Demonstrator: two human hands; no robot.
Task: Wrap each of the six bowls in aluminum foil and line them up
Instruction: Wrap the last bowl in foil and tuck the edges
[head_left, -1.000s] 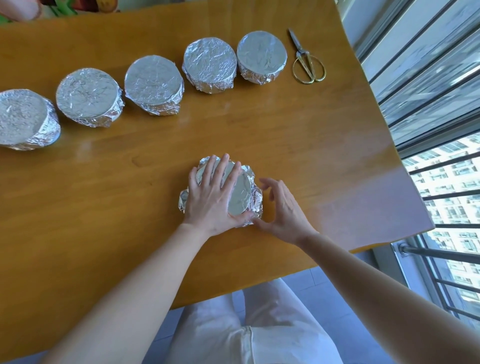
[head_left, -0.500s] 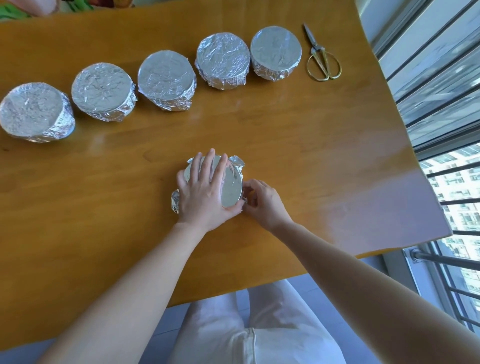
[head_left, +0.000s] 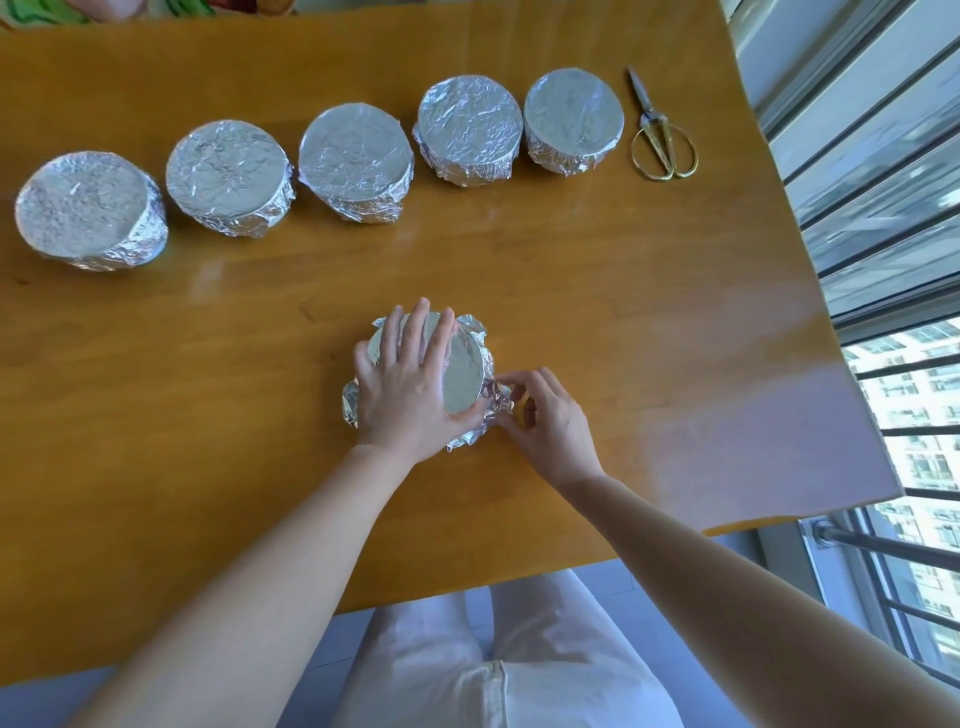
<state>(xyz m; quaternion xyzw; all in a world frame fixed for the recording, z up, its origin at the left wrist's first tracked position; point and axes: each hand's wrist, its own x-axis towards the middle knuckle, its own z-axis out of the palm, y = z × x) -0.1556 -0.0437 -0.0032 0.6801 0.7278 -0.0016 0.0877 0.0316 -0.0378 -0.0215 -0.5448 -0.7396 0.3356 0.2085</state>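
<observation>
Foil-covered bowl (head_left: 464, 370) beneath flat left hand (head_left: 410, 391), its foil edge (head_left: 494, 399) in pinch of right hand (head_left: 551, 422)

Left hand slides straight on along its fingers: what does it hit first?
The left hand would likely meet the fourth wrapped bowl from the left in the far row, near its gap with the third bowl; bare table lies between. Wide-angle distortion makes this uncertain.

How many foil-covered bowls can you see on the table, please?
6. Five bowls stand in a row far across the table; the sixth bowl sits nearer, under the left hand, the right hand pinching its foil.
</observation>
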